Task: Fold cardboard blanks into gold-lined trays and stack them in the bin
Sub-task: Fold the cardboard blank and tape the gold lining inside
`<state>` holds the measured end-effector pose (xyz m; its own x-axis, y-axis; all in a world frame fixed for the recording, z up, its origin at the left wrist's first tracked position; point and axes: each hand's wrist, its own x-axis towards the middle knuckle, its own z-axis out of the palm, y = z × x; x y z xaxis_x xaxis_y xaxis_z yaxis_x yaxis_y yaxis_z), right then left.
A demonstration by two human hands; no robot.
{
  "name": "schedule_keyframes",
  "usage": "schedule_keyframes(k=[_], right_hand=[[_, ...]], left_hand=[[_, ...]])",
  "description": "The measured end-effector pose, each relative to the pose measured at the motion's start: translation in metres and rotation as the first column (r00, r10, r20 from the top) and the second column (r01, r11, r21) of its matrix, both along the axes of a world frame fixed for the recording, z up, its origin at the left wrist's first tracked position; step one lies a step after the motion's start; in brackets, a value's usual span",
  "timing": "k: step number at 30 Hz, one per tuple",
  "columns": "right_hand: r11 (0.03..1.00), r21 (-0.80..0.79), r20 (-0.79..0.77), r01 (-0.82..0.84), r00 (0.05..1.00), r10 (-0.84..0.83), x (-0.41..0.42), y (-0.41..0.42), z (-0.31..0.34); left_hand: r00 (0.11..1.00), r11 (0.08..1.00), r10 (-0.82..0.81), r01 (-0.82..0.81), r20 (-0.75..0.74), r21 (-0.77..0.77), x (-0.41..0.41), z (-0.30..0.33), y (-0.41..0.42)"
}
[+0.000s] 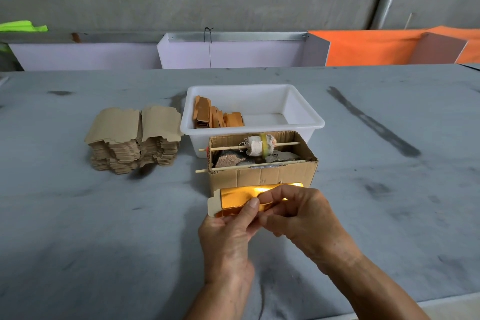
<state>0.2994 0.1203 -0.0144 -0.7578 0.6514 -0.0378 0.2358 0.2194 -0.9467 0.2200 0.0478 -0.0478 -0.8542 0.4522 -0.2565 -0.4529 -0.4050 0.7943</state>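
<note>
Both gripping: left hand (228, 231) and right hand (296, 212) pinching the gold-lined brown cardboard blank (235, 201), seemingly light, thin, crease-prone, best held along fold edges.

Open brown cardboard box (262, 176) blocks my straight reach to white plastic bin (306, 114); bin's right half free, table's right edge open.

the tray (235, 199) shows glossy gold foil inside and matt tan card outside. the bin (309, 114) at 12 o'clock is smooth white plastic; the box (262, 176) is rough corrugated cardboard. the blanks (135, 138) at 10 o'clock are matt brown card on a scuffed grey table (104, 228).
</note>
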Motion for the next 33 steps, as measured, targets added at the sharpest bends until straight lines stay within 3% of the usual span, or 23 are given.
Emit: schedule_keyframes(k=[9,11,13,19,25,33], right_hand=[[0.995,-0.004,-0.015,0.104,0.994,-0.104,-0.002,-0.008,-0.006],[0.984,0.06,-0.032,0.165,0.986,-0.164,-0.004,-0.012,-0.011],[0.961,0.121,-0.078,0.247,0.968,-0.239,-0.005,-0.018,-0.017],[0.897,0.073,-0.244,0.435,0.88,-0.407,-0.008,-0.031,-0.031],[0.858,-0.189,-0.374,0.477,0.773,-0.512,-0.012,-0.039,-0.034],[0.847,-0.37,-0.433,0.382,0.736,-0.521,-0.015,-0.038,-0.036]], left_hand=[[0.998,0.993,0.054,-0.05,0.032,-0.108,0.001,0.004,0.0],[0.995,0.991,0.079,-0.072,0.056,-0.116,0.001,0.005,0.003],[0.992,0.988,0.104,-0.095,0.073,-0.121,0.001,0.006,0.006],[0.985,0.984,0.117,-0.097,0.128,-0.151,0.0,0.006,0.011],[0.987,0.987,0.089,-0.07,0.137,-0.142,0.002,0.007,0.008],[0.99,0.985,0.113,-0.1,0.085,-0.137,0.004,0.007,0.004]])
